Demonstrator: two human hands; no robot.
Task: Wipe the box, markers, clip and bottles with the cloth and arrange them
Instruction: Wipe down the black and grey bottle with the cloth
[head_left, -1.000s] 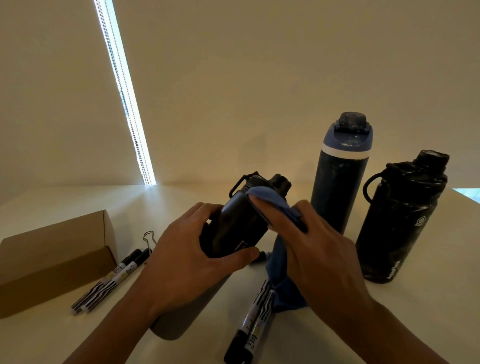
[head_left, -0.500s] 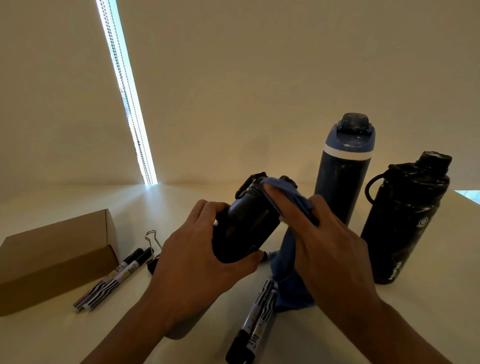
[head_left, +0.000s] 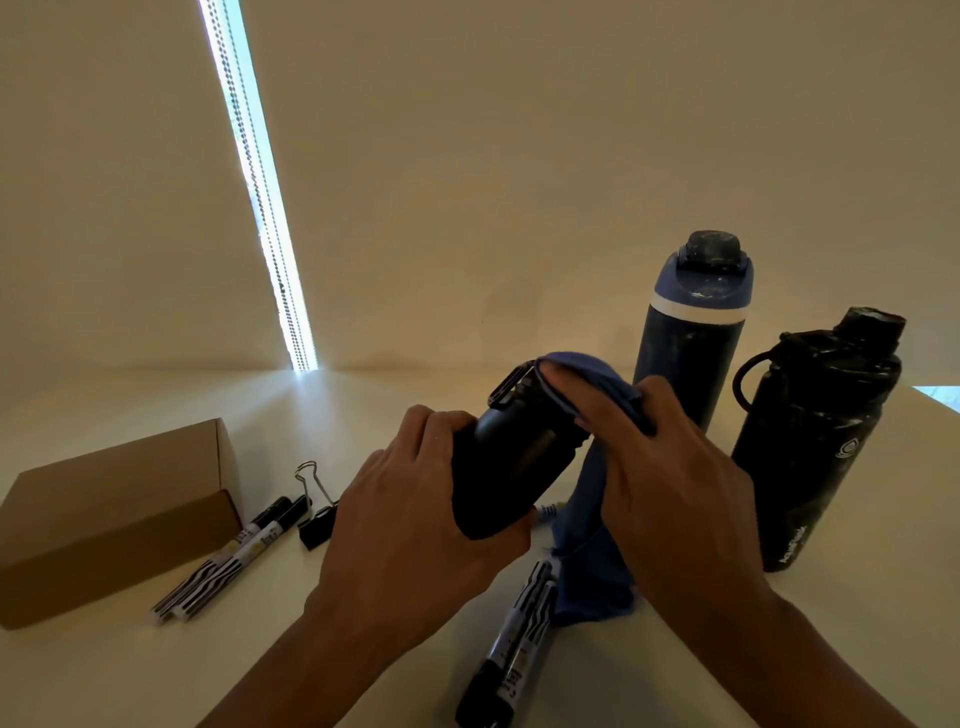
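My left hand (head_left: 415, 525) grips a dark bottle (head_left: 509, 462), tilted with its lid pointing away and up. My right hand (head_left: 670, 483) presses a blue cloth (head_left: 587, 566) over the bottle's lid; the cloth's loose end hangs down to the table. A tall navy bottle with a blue lid (head_left: 691, 338) and a wide black bottle with a loop handle (head_left: 815, 441) stand upright at the right. A brown cardboard box (head_left: 109, 514) lies at the left. Two markers (head_left: 234, 561) and a black binder clip (head_left: 317, 514) lie beside it. Two more markers (head_left: 514, 644) lie near the front.
The white table (head_left: 104, 680) meets a plain wall behind. A bright gap with a bead chain (head_left: 260, 187) runs down the wall at the left. The table's right edge shows behind the black bottle.
My right hand has slid the cloth up from the bottle's shoulder onto its lid. My left hand has raised and tilted the bottle further off the table.
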